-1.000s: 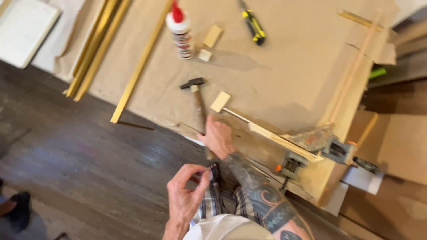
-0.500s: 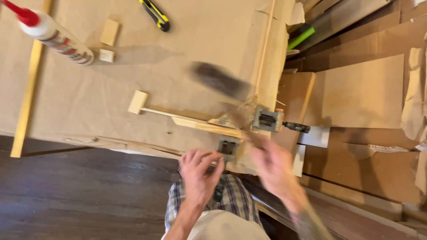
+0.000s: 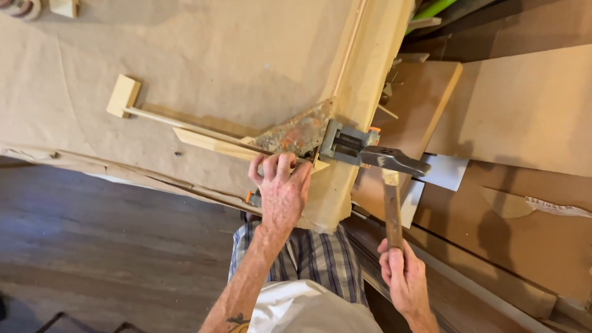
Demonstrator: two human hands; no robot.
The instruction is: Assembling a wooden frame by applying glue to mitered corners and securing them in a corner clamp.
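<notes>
Hammer [image 3: 393, 185]: held upright off the bench's right edge, its dark metal head level with the clamp and touching or just beside the clamp's end — which of the two could not be told.
Right hand [image 3: 404, 277]: clenched round the bottom of the wooden handle, low in the view.
Clamp [image 3: 347, 143]: a grey metal corner clamp with an orange tip, sitting where the wooden pieces met at the bench's edge.
Left hand [image 3: 282, 191]: pressed down on the joint just left of the clamp, fingers curled over the strip — gripping it against the bench.
Plate [image 3: 296, 131]: a stained, paint-spattered triangular piece lying just above the left hand, touching the clamp.
Strip [image 3: 213, 143]: pale wood running left from the joint, with a thin stick [image 3: 179, 122] above it ending in a small block [image 3: 123, 95].
Paper [image 3: 185, 55]: brown sheet covering the bench under all of these.
Board [image 3: 370, 68]: long pale wood running up the bench's right edge.
Cardboard [image 3: 524, 105]: flat sheets stacked to the right, well apart from the hands.
Floor [image 3: 92, 246]: dark planks at lower left.
</notes>
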